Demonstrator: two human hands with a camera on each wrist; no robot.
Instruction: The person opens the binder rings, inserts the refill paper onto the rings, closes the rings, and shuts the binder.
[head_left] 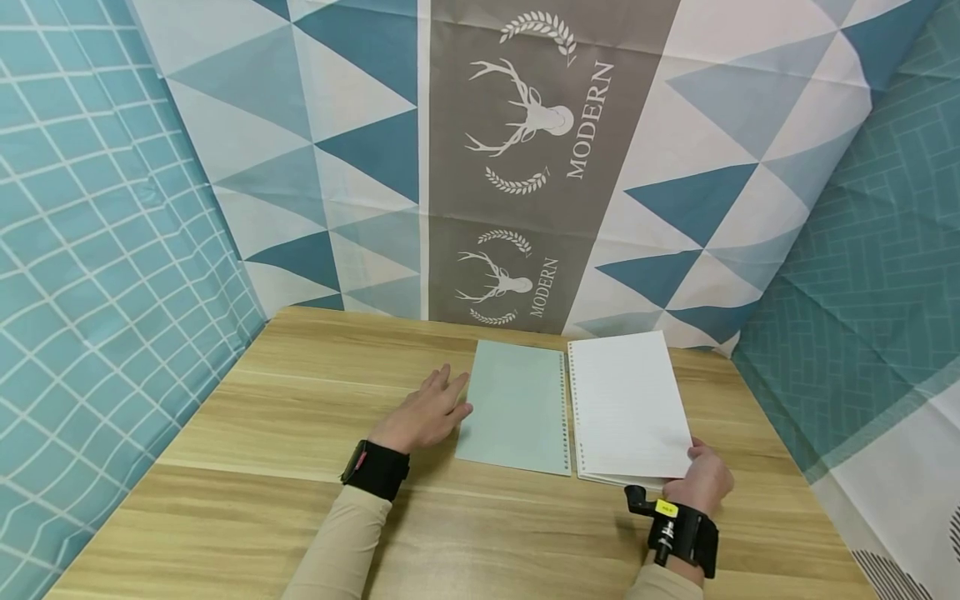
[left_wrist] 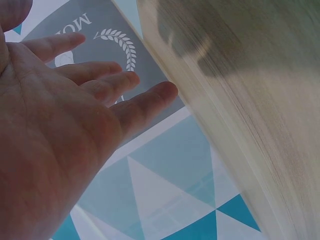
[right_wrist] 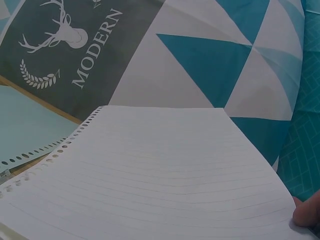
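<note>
A stack of white lined loose-leaf paper (head_left: 628,406) with punched holes down its left edge lies on the wooden table. Beside it, to the left, is a pale green cover sheet (head_left: 513,406), its row of holes facing the stack. My right hand (head_left: 703,479) pinches the lined paper at its lower right edge, thumb on top; in the right wrist view the thumb (right_wrist: 306,212) shows at that edge. The rest of that hand's fingers are hidden. Fingers spread, my left hand (head_left: 426,414) is at the green cover's left edge; the left wrist view shows its bare palm (left_wrist: 55,130).
The wooden table (head_left: 300,417) extends to a patterned wall cloth (head_left: 360,150) behind it. Blue tiled cloth (head_left: 97,250) hangs on the left and a teal cloth (head_left: 870,275) on the right. Black straps with devices circle both wrists.
</note>
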